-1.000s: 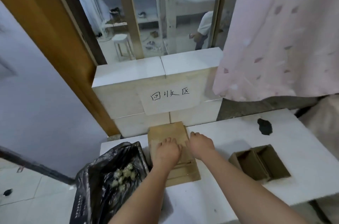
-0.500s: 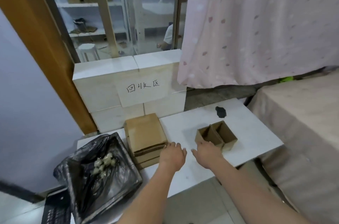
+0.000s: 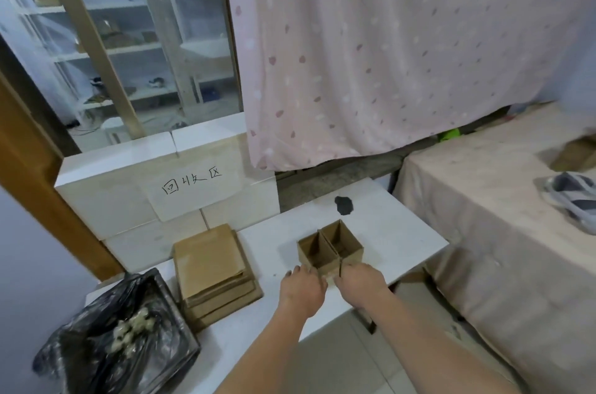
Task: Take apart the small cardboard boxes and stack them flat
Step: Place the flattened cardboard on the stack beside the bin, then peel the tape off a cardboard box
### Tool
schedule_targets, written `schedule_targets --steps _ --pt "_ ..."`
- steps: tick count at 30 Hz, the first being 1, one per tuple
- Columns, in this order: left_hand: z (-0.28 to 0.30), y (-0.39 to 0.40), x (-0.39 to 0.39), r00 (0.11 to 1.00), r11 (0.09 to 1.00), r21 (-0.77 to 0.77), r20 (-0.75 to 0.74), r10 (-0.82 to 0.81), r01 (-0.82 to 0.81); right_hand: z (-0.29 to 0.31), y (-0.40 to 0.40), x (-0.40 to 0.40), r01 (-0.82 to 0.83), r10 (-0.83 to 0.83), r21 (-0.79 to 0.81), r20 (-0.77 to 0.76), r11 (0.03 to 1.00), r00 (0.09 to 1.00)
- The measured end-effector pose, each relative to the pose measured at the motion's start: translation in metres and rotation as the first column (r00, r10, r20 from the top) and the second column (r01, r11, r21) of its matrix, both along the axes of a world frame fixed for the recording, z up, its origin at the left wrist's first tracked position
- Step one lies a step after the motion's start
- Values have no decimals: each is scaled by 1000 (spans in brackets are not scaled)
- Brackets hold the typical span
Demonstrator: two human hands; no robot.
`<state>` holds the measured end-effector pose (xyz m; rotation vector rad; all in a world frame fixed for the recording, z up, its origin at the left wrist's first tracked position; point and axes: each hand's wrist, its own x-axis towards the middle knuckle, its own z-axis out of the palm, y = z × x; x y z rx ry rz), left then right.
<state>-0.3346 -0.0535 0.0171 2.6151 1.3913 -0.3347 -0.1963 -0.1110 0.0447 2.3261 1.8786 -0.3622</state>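
Note:
Two small open-topped cardboard boxes (image 3: 330, 248) stand side by side near the front edge of the white table (image 3: 396, 232). My left hand (image 3: 301, 288) reaches the near wall of the left box with its fingertips. At the near wall of the right box, my right hand (image 3: 358, 280) does the same. The fingers of both hands look extended, and neither plainly grips. A stack of flattened cardboard (image 3: 213, 267) lies on the table to the left, apart from both hands.
A black bag (image 3: 113, 338) with pale scraps inside sits at the table's left end. White blocks with a handwritten paper sign (image 3: 193, 184) stand behind the stack. A cloth-covered bed (image 3: 483, 216) with a shoe (image 3: 574, 200) lies at the right. A dark blotch (image 3: 343, 205) marks the tabletop.
Both hands left the flattened stack and moved right to the two open boxes. The view swung right with them.

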Motion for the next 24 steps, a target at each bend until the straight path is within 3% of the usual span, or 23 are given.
schedule_targets --steps 11,17,20,24 --pt "-15 -30 83 984 993 -38 -149 102 -109 -34 -6 111 2 -6 -37 -93 999 996" --pt "-38 -45 85 948 946 -145 -179 264 -291 -63 -2 120 -18 -6 -121 -195 992 981" --pt "-46 -42 92 887 866 -194 -99 451 -462 -74 11 120 33 -63 -127 -239 991 969" --pt "-62 -26 105 700 664 -348 32 714 -662 -92 36 119 117 -146 -111 -300 987 943"
